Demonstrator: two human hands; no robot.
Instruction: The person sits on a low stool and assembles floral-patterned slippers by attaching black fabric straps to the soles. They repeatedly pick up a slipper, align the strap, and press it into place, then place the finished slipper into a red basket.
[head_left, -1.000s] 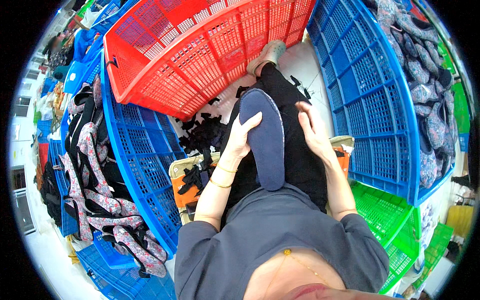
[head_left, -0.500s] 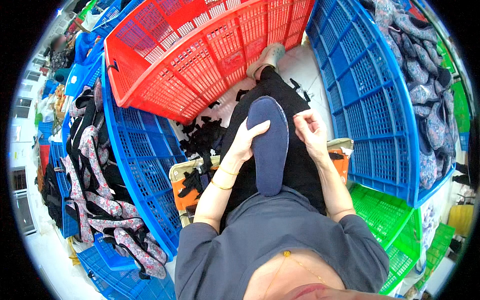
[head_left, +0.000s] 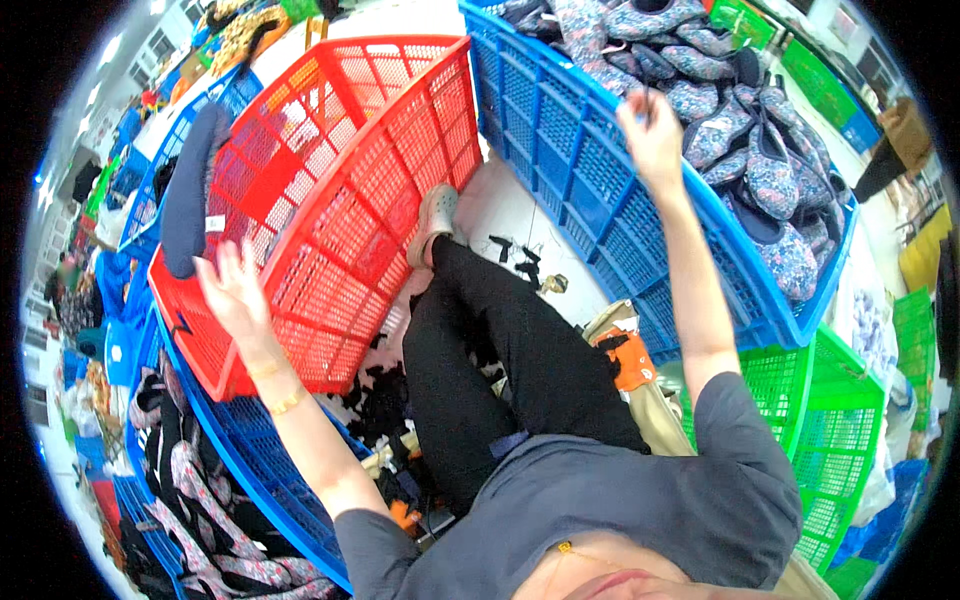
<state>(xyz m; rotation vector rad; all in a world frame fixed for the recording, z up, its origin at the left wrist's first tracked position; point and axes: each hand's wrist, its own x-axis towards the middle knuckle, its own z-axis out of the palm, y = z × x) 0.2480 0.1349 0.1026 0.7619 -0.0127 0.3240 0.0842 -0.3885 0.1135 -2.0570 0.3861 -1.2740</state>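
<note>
A navy slipper sole [head_left: 190, 190] with a small white tag hangs in the air over the left side of the red basket [head_left: 375, 215]. Just below its lower end is my left hand [head_left: 238, 300], fingers spread, with no grip on it. At the upper right my right hand [head_left: 655, 145] is raised over the rim of the blue basket [head_left: 590, 165], its fingers curled together. A dark bit shows at those fingertips, too small to name. Beside that hand lie floral slippers [head_left: 765, 175], heaped in the blue basket.
At the left, a second blue basket [head_left: 250, 465] stands beside pink floral pieces [head_left: 200, 510]. Green baskets [head_left: 830, 430] stand at the right. Black scraps [head_left: 385, 400] litter the floor by my legs [head_left: 530, 350]. An orange and cream box [head_left: 630, 360] sits by my right thigh.
The sole has gone from my lap to the upper left, out of my left hand's grip. My left hand has opened and reached left; my right has swung out over the blue basket.
</note>
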